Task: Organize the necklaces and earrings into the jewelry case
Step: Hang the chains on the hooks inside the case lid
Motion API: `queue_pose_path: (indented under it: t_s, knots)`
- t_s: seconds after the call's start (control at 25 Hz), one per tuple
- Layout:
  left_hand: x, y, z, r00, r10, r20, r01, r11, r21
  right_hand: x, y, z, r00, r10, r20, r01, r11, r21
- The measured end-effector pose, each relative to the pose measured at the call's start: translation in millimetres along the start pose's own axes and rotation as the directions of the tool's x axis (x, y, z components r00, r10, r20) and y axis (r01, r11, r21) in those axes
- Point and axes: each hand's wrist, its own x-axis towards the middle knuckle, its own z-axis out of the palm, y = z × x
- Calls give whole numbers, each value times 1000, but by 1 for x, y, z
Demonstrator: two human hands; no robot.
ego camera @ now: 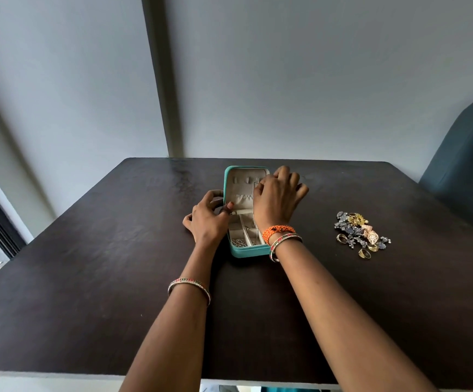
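An open teal jewelry case [233,251] sits mid-frame between my hands: my left hand [205,219] pinches its left edge, my right hand [279,198] curls over its right side.

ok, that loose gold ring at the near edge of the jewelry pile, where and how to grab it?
Pinch the gold ring across its band, coming from above on the near side. It lies at the pile's front edge with bare table before it, so fingers avoid the tangled pieces behind. The right hand is likely closest.
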Motion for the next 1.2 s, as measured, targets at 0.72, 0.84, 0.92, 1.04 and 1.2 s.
queue_pose_path:
  t_s: [0.72,0.84,0.92,1.04,1.2]
  knots:
    - [-1,-2,1,1000,4,-28,-3,1000,13,25,-1,-45,961,46,-272,175,663,728]
    - [0,-5,1,999,26,-18,-26,999,19,53,-11,-98,981,193,16,-73,292,954]
    - [-2,-3,0,999,34,-1,-34,999,23,67,-14,-128,974,198,108,-150,210,966]
    - [-5,-1,-2,999,32,7,-32,999,29,75,-12,-149,961,245,125,-170,171,970]
    - [-7,1,-2,999,32,8,-32,999,34,61,1,-151,953,255,166,-217,190,957]
